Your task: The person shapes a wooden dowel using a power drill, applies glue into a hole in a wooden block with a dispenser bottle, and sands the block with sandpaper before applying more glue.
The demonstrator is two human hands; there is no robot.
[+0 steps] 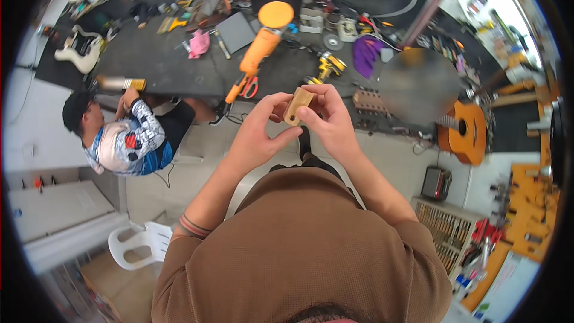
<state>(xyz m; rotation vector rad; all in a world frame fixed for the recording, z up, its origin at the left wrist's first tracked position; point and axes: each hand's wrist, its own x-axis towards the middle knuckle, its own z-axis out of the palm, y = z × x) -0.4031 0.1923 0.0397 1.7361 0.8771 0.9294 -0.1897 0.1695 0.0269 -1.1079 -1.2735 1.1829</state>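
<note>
A small wooden block [299,103] with a dark round hole near its lower end is held up in front of my chest, near the bench's front edge. My right hand [330,121] grips it, thumb pressed on its face and fingers curled behind. On the other side my left hand [258,133] has its fingers bent against the block's left edge, the thumb stretched toward my right hand. Those left fingertips are partly hidden behind the wood. Just beyond the hands, a yellow and black cordless drill [327,69] lies on the dark workbench [170,60].
An orange power tool [261,51] and red-handled scissors [249,87] lie left of the drill. Purple cloth [366,55] and an acoustic guitar [469,134] are to the right. At left a co-worker [128,131] sits holding a long object. A white chair [140,245] stands behind.
</note>
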